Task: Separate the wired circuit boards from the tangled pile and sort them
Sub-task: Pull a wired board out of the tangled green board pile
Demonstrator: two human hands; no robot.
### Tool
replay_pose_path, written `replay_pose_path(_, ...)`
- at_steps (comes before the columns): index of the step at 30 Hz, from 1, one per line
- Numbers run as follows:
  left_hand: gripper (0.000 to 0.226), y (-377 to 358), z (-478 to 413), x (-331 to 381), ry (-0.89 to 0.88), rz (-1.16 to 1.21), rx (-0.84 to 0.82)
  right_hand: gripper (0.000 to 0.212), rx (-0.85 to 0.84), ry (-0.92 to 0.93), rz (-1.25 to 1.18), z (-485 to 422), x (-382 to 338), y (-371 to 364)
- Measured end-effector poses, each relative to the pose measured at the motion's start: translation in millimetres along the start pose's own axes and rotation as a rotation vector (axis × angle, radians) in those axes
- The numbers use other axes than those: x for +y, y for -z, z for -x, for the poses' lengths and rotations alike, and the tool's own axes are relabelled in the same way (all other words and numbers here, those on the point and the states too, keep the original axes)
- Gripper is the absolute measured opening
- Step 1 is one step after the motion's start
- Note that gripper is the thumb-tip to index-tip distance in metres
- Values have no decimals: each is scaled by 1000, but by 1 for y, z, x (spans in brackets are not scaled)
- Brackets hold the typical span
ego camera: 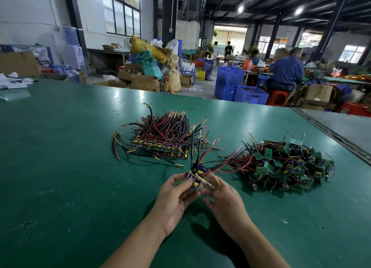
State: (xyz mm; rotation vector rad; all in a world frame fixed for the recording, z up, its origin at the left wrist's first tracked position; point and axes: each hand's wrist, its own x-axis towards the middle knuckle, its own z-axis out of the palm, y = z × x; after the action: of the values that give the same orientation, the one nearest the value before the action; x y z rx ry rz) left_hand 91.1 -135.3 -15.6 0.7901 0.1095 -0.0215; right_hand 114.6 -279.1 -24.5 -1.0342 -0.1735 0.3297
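Green matting covers the bench (60, 167), with a crowded workshop of blue crates (241, 89) and cartons beyond its far edge. Two heaps lie on it. Mid-bench, toward the far edge, sits the stack (160, 141): boards laid side by side in rows, their wires sweeping up and back together. Toward the right edge lies the pile (285, 165), green boards at every angle with red and black leads knotted through them.

Between the two and nearer the near edge, both hands hold a bunch (195, 177) of boards up off the matting. The left hand (174, 199) curls round its lower part, thumb on one side and fingers on the other. The right hand (224, 199) has its fingertips closed on the bunch's right side, perhaps on a single lead, though blur there makes that unsure. The wires (198, 147) fan upward and rightward, and a few red ones reach toward the pile; whether they touch it I cannot tell.

The step in hand looks like squaring up a freshly pulled bunch before it joins the sorted stack. Next, the leads need combing into one direction and any snag with the pile freeing. The bunch then goes down against the stack's near row, boards aligned.
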Motion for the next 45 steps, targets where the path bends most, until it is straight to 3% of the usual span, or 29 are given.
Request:
replay_pose_path(4, 34, -1, 1, -10, -163, -247, 64, 40, -68, 83, 231, 6, 7, -6)
replay_pose_path(7, 21, -5, 6, -19, -280, -430, 104, 36, 28, 172, 320, 6, 9, -9)
replay_pose_path(9, 24, -9, 8, -23, -309, -492, 94, 34, 124, 213, 332, 5, 10, -11)
replay_pose_path(12, 29, -10, 9, -20, -207, -424, 61, 25, 201, 187, 239, 5, 7, -10)
replay_pose_path(15, 6, -12, 10, -15, -84, -225, 13, 24, 151, 152, 212, 5, 5, -6)
replay_pose_path(17, 19, -15, 8, -16, -88, -178, 81, 26, 117, 177, 267, 5, 6, -7)
replay_pose_path(22, 29, -16, 6, -19, -142, -178, 171, 26, 63, 267, 505, 8, 8, -13)
replay_pose_path(25, 26, -12, 3, -20, -231, -254, 241, 15, 167, 269, 593, 9, 10, -13)
replay_pose_path(28, 19, -8, 0, -20, -408, -490, 329, 5, 322, 310, 691, 9, 12, -16)
replay_pose_path(31, 10, -5, -1, -19, -483, -591, 356, 32, 595, 523, 875, 11, 11, -22)
replay_pose_path(32, 9, -6, -1, -19, -481, -591, 352, 37, 615, 622, 917, 12, 9, -23)
replay_pose_path(34, 9, -6, -1, -20, -473, -581, 321, 32, 512, 715, 1017, 15, 9, -27)
replay_pose_path(36, 11, -7, -1, -22, -485, -573, 274, 28, 418, 645, 1060, 15, 13, -30)
replay_pose_path(41, 13, -7, -1, -23, -477, -568, 244, 14, 427, 600, 1012, 11, 14, -28)
replay_pose_path(45, 16, -8, -2, -23, -476, -531, 256, 33, 434, 634, 975, 12, 14, -27)
